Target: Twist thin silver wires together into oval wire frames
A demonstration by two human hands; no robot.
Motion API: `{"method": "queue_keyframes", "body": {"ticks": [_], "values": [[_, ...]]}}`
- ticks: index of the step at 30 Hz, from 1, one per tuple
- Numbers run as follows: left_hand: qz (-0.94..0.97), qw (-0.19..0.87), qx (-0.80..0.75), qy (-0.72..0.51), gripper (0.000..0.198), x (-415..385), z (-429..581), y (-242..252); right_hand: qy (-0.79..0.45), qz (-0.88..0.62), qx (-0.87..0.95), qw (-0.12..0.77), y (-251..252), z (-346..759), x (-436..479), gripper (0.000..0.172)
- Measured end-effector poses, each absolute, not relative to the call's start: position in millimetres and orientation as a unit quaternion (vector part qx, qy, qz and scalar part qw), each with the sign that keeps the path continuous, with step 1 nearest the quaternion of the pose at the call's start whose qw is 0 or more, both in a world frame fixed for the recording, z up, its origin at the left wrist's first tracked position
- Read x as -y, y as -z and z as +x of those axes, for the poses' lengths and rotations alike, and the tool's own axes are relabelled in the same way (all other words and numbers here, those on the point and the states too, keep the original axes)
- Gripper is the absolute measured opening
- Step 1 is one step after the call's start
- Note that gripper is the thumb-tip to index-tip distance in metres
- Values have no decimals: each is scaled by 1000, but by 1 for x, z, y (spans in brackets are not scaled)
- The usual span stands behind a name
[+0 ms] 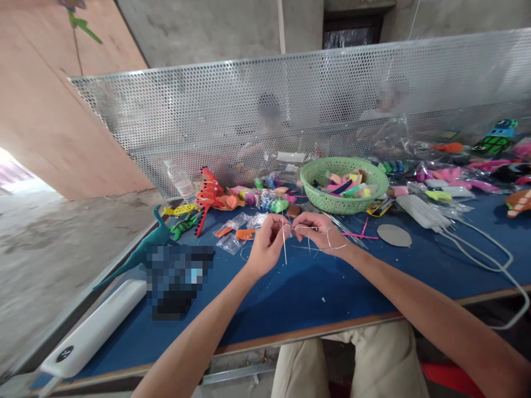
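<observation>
Near the middle of the blue table, my left hand [270,241] pinches a thin pale wire [284,247] that hangs below its fingertips. Close beside it on the right, my right hand [315,231] is closed on a thin wire frame [328,237], whose branches stick out over the back of the hand and toward the wrist. The fingertips of both hands nearly meet. Just beyond them lies a small brown block [293,210]. More loose wires [346,226] lie on the table right of my right hand.
A green basket [344,202] of coloured pieces stands behind my hands. Left are a red spotted figure [208,193], a teal dinosaur [160,232] and a white power bank [97,326]. At right lie a grey disc [394,235], white cables [493,257] and bagged toys. A perforated metal screen [215,105] runs behind.
</observation>
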State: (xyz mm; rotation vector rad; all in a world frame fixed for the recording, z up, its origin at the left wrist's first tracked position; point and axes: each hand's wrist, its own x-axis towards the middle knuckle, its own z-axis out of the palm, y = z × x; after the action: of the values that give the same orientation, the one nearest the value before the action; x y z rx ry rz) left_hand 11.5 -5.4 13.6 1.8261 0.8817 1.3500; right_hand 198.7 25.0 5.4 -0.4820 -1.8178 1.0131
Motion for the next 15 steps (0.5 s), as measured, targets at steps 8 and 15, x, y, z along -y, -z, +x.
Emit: {"method": "queue_keyframes", "body": {"ticks": [8, 15], "values": [[684, 404, -313, -521, 22, 6, 10, -16, -391, -191, 747, 503, -9, 198, -23, 18], [710, 350, -322, -519, 21, 8, 9, -17, -408, -212, 742, 487, -11, 200, -23, 23]]}}
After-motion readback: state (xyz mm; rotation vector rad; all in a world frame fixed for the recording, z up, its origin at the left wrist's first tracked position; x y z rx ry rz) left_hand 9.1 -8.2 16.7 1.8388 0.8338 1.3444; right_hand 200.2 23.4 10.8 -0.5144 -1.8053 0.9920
